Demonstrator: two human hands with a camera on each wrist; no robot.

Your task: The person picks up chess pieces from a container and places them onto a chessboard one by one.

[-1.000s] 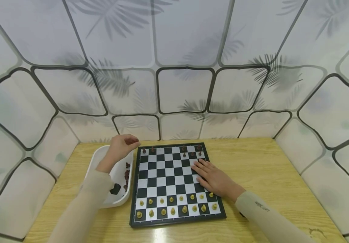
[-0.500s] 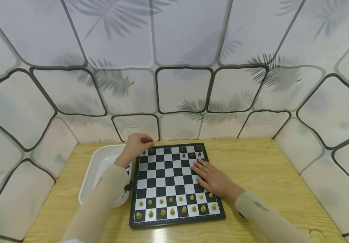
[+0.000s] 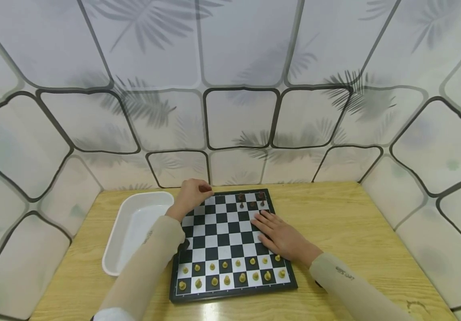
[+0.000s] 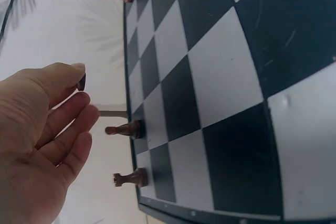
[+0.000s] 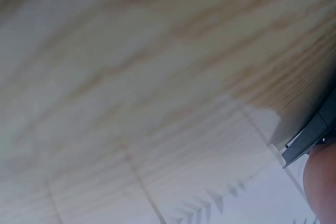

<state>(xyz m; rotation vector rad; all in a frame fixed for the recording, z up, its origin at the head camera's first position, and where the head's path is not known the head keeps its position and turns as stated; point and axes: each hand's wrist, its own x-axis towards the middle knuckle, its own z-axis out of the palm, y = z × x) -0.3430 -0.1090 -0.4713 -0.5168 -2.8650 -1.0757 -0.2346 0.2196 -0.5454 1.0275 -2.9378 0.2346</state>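
Note:
My left hand [image 3: 192,196] is over the far left corner of the chessboard [image 3: 223,240]. In the left wrist view, its thumb and fingers pinch a dark chess piece [image 4: 81,82], mostly hidden by the fingertips. Beyond that hand, a brown rook [image 4: 130,178] and another brown piece [image 4: 125,129] stand on the board's back row. My right hand [image 3: 280,234] rests with fingers outstretched on the board's right side. Several brown pieces [image 3: 252,204] stand at the far right corner. Two rows of gold pieces [image 3: 227,280] line the near side.
A white plastic tray [image 3: 111,249] stands left of the board, partly covered by the left sleeve; whatever lies on its right side is hidden. Wooden tabletop [image 3: 346,223] extends to the right. A patterned wall covering [image 3: 238,120] rises behind the table.
My left hand has moved right from above the tray to the board's back row, carrying the piece. The right hand has stayed in place.

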